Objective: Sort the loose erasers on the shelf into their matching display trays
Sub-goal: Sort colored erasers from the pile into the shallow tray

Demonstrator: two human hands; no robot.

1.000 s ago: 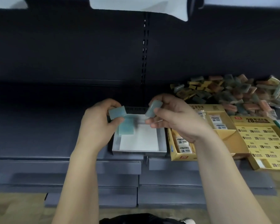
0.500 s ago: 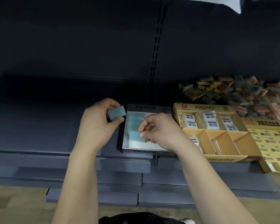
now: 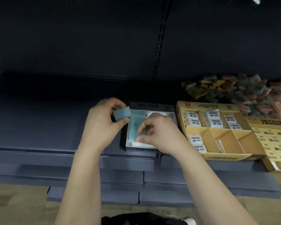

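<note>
Placement under way: right hand (image 3: 159,135) pinched a teal eraser (image 3: 134,133) inside the silver tray (image 3: 127,144), centre frame. Left hand (image 3: 102,125) gripped a spare eraser (image 3: 122,113), judged next for placing alongside.

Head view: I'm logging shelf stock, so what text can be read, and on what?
"지우개": back flap of the silver tray; the word before it is blurred.
"2B": wrappers of the white erasers in the yellow tray; that tray's lettering is too stylised to read.
"2B": header of the right tray; rest blurred.
"2B": yellow erasers in it.
</note>
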